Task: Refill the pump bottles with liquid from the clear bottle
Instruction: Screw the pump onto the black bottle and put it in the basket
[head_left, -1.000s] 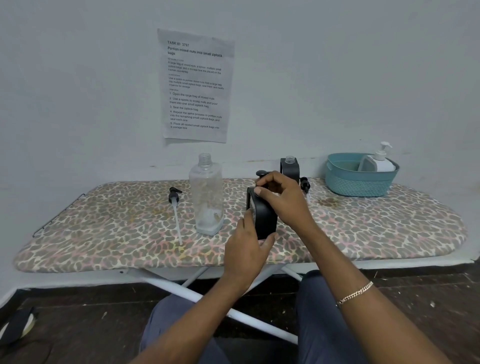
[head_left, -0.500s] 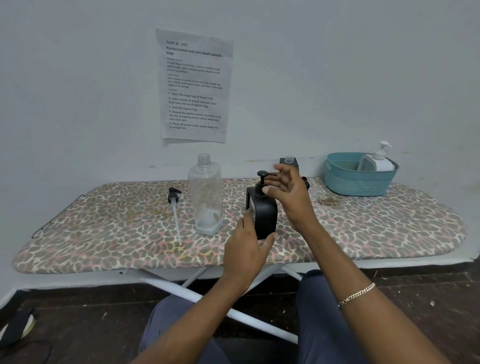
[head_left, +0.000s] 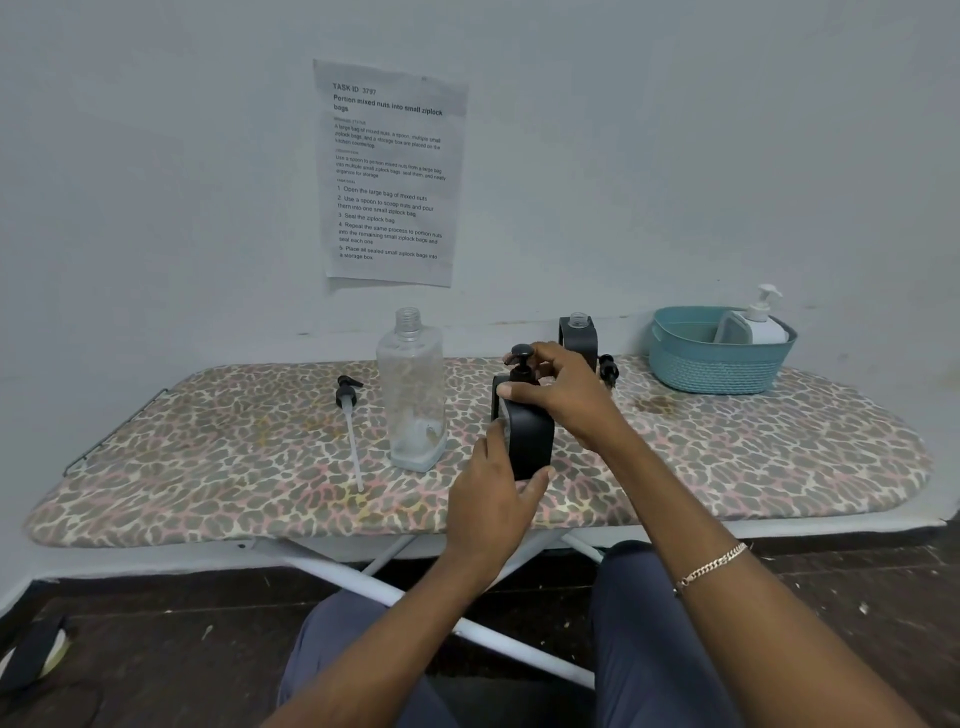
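A: Two hands were on the black bottle (head_left: 532, 441)?
B: Yes. Left hand (head_left: 493, 499) gripped its lower body; right hand (head_left: 566, 400) curled round its neck, under the pump (head_left: 522, 358). It stood upright mid-surface (head_left: 208, 457).
A: Clear bottle (head_left: 411, 395)?
B: Uncapped, upright, just left of it. Loose pump (head_left: 347, 395) lay further left; rear bottle (head_left: 578, 335) stood open behind.

paper sheet (head_left: 390, 174) on wall: "task id 3797", "portion mixed nuts into small ziplock bags", numbered steps 1–5.
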